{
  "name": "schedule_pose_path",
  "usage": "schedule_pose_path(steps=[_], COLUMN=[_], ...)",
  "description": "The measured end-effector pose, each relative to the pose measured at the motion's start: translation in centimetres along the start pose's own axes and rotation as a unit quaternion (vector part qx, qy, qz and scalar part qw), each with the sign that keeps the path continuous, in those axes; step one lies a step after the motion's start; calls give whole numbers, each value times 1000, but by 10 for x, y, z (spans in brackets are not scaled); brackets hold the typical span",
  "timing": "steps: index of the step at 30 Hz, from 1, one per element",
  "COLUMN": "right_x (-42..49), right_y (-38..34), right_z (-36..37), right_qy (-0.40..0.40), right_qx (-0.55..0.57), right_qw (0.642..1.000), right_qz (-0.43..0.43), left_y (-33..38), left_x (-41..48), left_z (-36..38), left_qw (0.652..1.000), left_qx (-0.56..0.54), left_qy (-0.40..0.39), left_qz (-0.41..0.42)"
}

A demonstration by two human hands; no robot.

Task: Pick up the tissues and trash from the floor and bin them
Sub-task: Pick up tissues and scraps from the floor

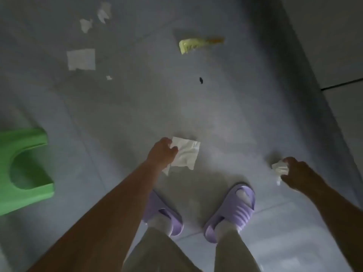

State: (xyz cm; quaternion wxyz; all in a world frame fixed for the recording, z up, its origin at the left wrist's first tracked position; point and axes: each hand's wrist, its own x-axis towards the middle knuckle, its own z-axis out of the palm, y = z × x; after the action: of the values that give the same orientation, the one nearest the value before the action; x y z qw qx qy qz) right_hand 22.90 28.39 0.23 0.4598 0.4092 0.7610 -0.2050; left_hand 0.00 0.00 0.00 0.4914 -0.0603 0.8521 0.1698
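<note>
Pinching a flat, creased white tissue sheet [186,157] by its left edge with the left hand [162,152], fingers curled, thumb on top; cannot tell whether resting on the grey tiled floor [137,107] or just off it. Gripping a crumpled white tissue wad [280,168] in the right hand [302,172], fingers curled round it, with the wad poking out on that hand's left side. Arms reaching down and forward, hands well apart. Between and behind the hands: two lilac rubber slide sandals [233,211], beige trouser legs [229,250] above them. Ahead of the left hand, well apart: small dark speck [201,80], then further ahead a crinkled yellow plastic wrapper with an orange end [189,46]. Ahead and left of the left hand: square flat white tissue [81,59], tiny white scrap [109,77] just beside it, torn white tissue bits [85,25] further on. Left of the left hand, beside the forearm: bright green plastic object with a U-shaped cut-out [25,197]; cannot tell what kind.
</note>
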Motion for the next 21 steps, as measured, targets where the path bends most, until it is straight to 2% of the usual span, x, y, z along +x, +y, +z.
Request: schedule_pose_path(steps=[5, 9, 11, 14, 15, 17, 19, 21], right_x=[57, 86, 93, 92, 89, 81, 70, 58], right_y=[18, 32, 34, 28, 23, 11, -7, -27], right_z=[40, 74, 87, 95, 94, 92, 89, 88], right_qy=[4, 8, 35, 82, 86, 84, 79, 78], right_qx=[16, 88, 94, 47, 37, 38, 65, 115], right_qw=[996, 987, 986, 992, 994, 996, 995, 990], right_qz=[84, 133, 131, 80, 57, 14, -12, -27], left_y=[-37, -52, -51, -52, -51, -48, -52, -66], left_x=[52, 75, 84, 97, 99, 101, 98, 90], left_z=[55, 86, 93, 90, 85, 73, 58, 45], left_qw=[980, 948, 940, 916, 915, 942, 970, 985], left_qx=[163, 268, 285, 322, 315, 234, 142, 95], left_qy=[52, 34, 24, 18, 15, 44, 106, 114], left_qz=[104, 170, 184, 240, 251, 236, 169, 90])
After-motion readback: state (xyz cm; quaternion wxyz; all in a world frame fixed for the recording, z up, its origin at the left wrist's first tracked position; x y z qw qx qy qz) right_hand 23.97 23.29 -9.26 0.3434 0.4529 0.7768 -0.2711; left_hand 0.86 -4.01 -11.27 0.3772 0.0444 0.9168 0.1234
